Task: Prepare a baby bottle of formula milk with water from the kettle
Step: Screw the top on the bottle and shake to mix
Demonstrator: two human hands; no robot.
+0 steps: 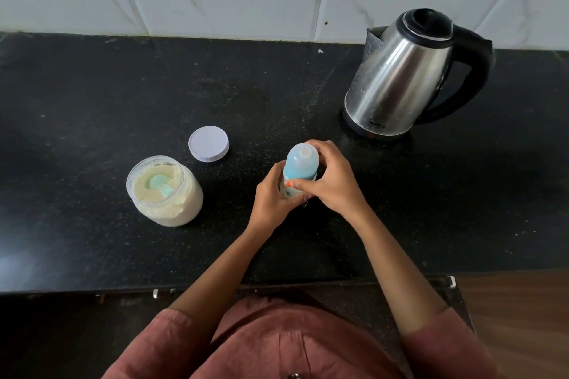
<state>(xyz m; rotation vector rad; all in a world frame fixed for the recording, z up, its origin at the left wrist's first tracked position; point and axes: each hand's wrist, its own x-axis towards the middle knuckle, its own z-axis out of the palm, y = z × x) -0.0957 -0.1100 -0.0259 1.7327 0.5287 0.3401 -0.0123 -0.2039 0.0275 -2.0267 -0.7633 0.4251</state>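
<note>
Bottle (301, 164) standing upright on the bench (92, 86), near the front middle, between the jar (164, 194) to its left and the kettle (400, 77) further back to its right.

The right hand (331, 181) is closing its fingers (312, 144) and thumb round the blue collar under the domed cap. The left hand (271, 197) is gripping the lower body, curled round it. The hands are hiding the threads and the contents, so the top may be getting either loosened or tightened.

**Technique.** The lower hand should be pressing the base onto the bench so that only the top is turning. The upper hand should be working on the collar rather than the dome, which is likely to slip or pop off. The bottle should be staying vertical. The twist should be running square to the neck so that the threads are not crossing. The grip should be firm without squeezing the soft body.

**Count**
- One bottle
- One open jar of pale powder
- One green scoop (158, 184), lying in the powder
- One white lid (208, 144), lying flat on the bench just behind the jar
- One steel kettle with a black handle
- Two hands, both on the bottle
</note>
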